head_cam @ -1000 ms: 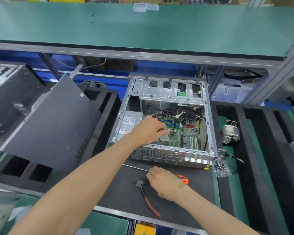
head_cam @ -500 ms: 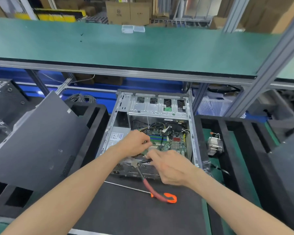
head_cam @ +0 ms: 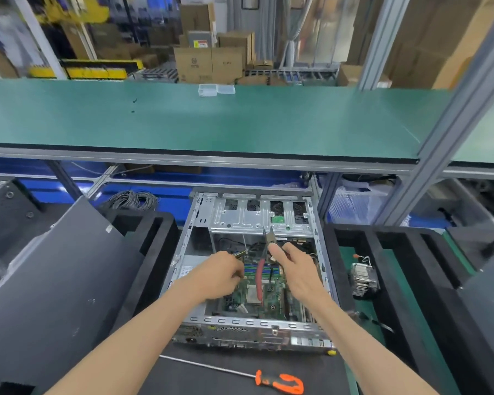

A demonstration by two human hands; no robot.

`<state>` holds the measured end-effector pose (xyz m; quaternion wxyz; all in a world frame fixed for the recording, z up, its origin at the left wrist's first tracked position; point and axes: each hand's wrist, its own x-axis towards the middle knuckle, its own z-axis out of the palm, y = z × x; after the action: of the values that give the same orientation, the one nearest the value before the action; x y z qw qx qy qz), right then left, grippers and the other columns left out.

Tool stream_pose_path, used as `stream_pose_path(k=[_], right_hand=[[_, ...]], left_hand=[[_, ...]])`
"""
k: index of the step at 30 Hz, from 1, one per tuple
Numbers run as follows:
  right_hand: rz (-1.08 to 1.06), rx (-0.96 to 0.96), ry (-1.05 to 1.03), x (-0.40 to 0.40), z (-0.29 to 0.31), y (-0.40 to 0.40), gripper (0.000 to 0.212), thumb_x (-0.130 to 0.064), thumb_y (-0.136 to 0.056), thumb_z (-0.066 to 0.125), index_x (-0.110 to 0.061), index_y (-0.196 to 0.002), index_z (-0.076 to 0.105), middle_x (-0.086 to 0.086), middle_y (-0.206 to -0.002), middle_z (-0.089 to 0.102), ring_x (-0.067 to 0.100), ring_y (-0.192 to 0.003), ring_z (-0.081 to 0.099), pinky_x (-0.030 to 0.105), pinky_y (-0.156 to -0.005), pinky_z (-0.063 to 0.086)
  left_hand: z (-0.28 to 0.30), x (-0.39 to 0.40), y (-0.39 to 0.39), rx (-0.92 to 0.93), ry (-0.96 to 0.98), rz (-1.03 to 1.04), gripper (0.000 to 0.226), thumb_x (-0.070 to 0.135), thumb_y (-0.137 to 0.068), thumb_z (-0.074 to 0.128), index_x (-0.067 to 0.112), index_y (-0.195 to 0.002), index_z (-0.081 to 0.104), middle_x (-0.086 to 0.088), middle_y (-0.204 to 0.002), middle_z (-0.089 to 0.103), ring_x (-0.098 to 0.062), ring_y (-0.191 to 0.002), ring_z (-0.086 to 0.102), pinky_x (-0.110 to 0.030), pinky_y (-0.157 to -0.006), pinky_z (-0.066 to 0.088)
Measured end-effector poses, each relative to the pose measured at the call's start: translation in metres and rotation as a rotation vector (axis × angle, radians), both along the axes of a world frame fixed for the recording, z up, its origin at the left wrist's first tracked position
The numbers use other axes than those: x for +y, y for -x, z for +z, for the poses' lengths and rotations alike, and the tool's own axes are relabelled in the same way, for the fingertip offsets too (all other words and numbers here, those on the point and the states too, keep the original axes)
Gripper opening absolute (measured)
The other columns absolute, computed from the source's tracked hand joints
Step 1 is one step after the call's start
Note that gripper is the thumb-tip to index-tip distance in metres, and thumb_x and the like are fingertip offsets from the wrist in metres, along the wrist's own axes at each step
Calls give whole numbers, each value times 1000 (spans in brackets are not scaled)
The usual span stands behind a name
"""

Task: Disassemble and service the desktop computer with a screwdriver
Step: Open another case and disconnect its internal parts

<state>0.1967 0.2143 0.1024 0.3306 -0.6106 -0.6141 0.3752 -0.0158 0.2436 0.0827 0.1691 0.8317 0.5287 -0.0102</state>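
An open desktop computer case (head_cam: pixel 200 220) lies on a black foam mat, its green motherboard (head_cam: pixel 271 300) exposed. My right hand (head_cam: pixel 297 269) holds red-handled pliers (head_cam: pixel 264 258) over the board, jaws pointing toward the silver drive cage (head_cam: pixel 240 218). My left hand (head_cam: pixel 217 276) is inside the case with curled fingers, pinching a cable near the blue memory slots. A long screwdriver (head_cam: pixel 234 373) with an orange and black handle lies on the mat in front of the case.
The grey side panel (head_cam: pixel 54 280) leans on black foam trays at the left. A heatsink (head_cam: pixel 362 277) sits on a green mat at the right among black foam dividers (head_cam: pixel 382 280). A green shelf (head_cam: pixel 211 121) overhangs the bench.
My right hand picked up the pliers from the mat and carried them into the case above the motherboard. My left hand stayed inside the case. The view tilted upward.
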Motion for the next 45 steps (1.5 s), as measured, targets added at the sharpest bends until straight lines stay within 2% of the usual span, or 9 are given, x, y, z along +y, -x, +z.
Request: stream_pose_path(k=[5, 10, 13, 19, 27, 33, 37, 42, 45], right_hand=[[-47, 319, 392, 14, -12, 6, 58, -80, -79, 56, -27, -64, 41, -9, -57, 26, 13, -47, 18, 27, -47, 19], [-6, 256, 487, 25, -23, 10, 64, -73, -74, 69, -16, -87, 46, -3, -59, 24, 15, -46, 16, 25, -43, 19], [-4, 243, 564, 32, -26, 9, 65, -76, -70, 70, -19, -74, 40, -6, -57, 24, 15, -45, 15, 25, -44, 18], [27, 321, 705, 39, -37, 12, 61, -74, -65, 75, -23, -68, 42, -9, -56, 29, 14, -48, 16, 24, -42, 17], [-18, 411, 749, 46, -51, 12, 61, -75, -60, 77, -28, -62, 38, -6, -61, 26, 16, -55, 14, 25, -44, 14], [1, 533, 781, 45, -57, 10, 51, -65, -70, 72, -26, -67, 39, -6, -65, 25, 16, -58, 12, 26, -46, 12], [-3, 605, 824, 45, -58, 8, 65, -80, -66, 71, -24, -60, 39, -3, -63, 24, 17, -58, 13, 29, -49, 10], [40, 528, 821, 45, -58, 9, 60, -72, -64, 79, -22, -65, 46, -5, -60, 28, 16, -54, 17, 25, -46, 14], [5, 353, 717, 45, -56, 11, 48, -56, -68, 75, -19, -77, 46, -4, -59, 34, 15, -49, 24, 24, -45, 20]], left_hand=[[-12, 14, -11, 296, -68, -24, 24, 7, -87, 57, 12, -111, 59, -7, -116, 46, -19, -94, 36, -31, -87, 39], [-15, 33, -19, 471, -36, 64, 38, 22, -88, 59, 11, -125, 57, -10, -125, 57, -28, -119, 50, -40, -96, 41], [-22, 55, -15, 418, 38, 124, 55, 40, -92, 59, 13, -138, 47, -9, -137, 54, -29, -128, 48, -44, -102, 40], [-39, 98, -16, 173, 309, 121, 43, 46, -96, 59, 11, -122, 57, -8, -122, 63, -23, -101, 57, -34, -85, 48], [-57, 114, -24, 160, 329, 89, 41, 48, -99, 52, 18, -125, 58, -9, -125, 63, -25, -104, 57, -31, -79, 41], [-54, 118, -16, 149, 428, 186, 44, 48, -103, 45, 17, -132, 57, -10, -134, 59, -27, -116, 56, -32, -91, 43], [-53, 122, -10, 43, 507, 257, 42, 46, -103, 48, 20, -133, 62, -4, -139, 57, -24, -126, 52, -34, -105, 39], [-56, 122, -10, -56, 563, 254, 33, 38, -106, 45, 21, -118, 70, 2, -130, 61, -16, -114, 52, -28, -96, 37], [-59, 122, -8, -92, 578, 261, 31, 36, -105, 47, 21, -115, 72, 0, -133, 62, -19, -124, 53, -31, -106, 37]])
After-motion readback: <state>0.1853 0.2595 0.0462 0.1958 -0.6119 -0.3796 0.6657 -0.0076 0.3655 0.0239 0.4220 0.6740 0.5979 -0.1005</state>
